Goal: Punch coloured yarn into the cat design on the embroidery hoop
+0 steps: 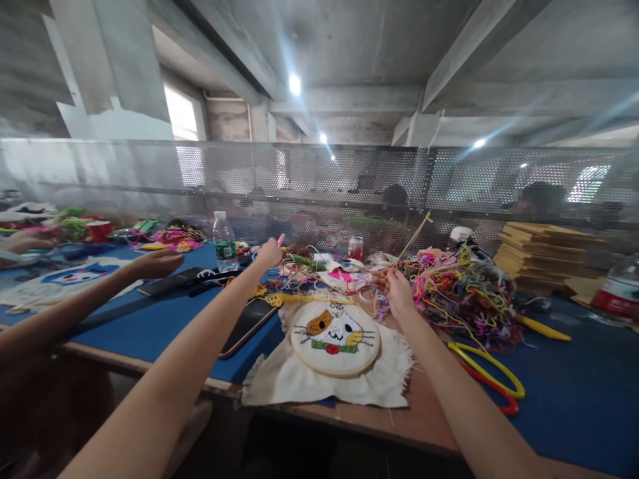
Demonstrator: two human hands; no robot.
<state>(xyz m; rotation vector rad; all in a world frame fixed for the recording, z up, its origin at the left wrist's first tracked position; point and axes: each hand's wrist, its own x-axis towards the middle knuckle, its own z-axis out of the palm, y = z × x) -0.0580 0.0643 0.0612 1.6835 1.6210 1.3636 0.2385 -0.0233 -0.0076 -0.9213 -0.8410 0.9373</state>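
Observation:
My left hand (269,253) is closed, reaching over the far side of the table, with a small pink stick-like thing (281,239) poking up from its fingers. My right hand (398,291) pinches a strand of yellow yarn (415,235), which rises stiffly up and to the right. Between my forearms lies an embroidery hoop (335,372) on frayed white cloth (279,382). A stitched cat face (335,330) with an orange ear patch, green collar and red dot fills the hoop. A big tangle of coloured yarn (464,293) sits just right of my right hand.
Yellow-handled and red-handled scissors (499,372) lie at right, near stacked brown envelopes (544,253). A water bottle (224,243), a phone (249,326) and a can (355,248) stand or lie around. A co-worker's hand (157,264) reaches in from the left. Behind rises a perforated metal screen (309,179).

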